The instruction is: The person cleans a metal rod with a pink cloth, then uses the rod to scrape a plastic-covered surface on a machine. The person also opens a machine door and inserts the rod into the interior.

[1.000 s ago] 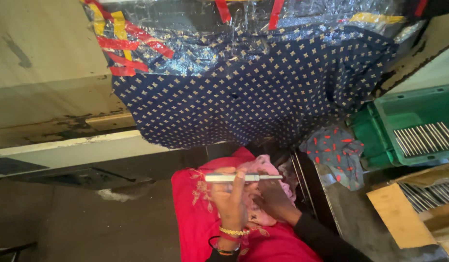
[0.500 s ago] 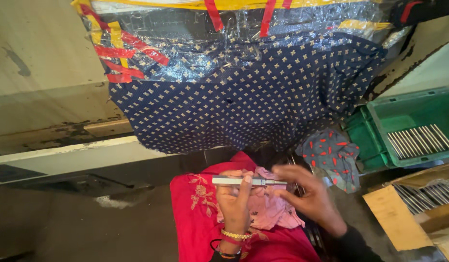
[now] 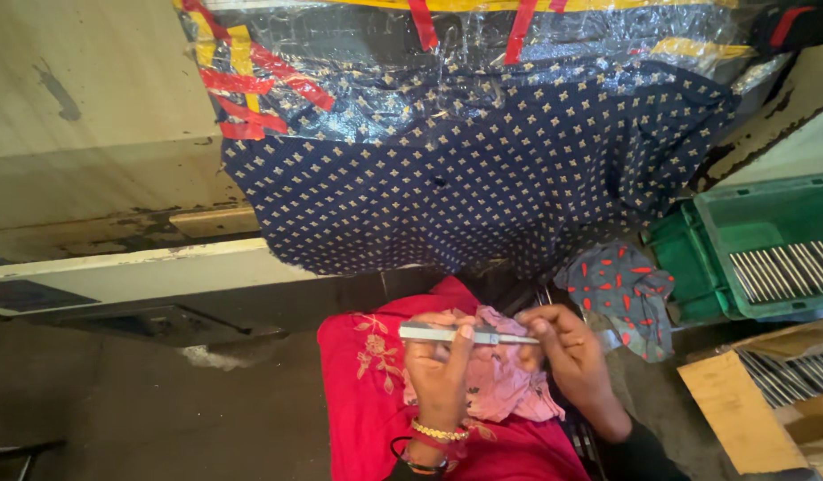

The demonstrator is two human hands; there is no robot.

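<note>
over red cloth (image 3: 358,401), left hand (image 3: 438,370), right hand (image 3: 567,347) seemingly grip rod (image 3: 465,334).

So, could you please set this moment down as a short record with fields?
left hand: left hand grips the grey rod held level
right hand: right hand pinches the rod's right end
under hands: pink cloth on red fabric
above: dotted navy cloth under taped clear plastic
right side: green crate and cardboard box, both holding metal rods
</note>
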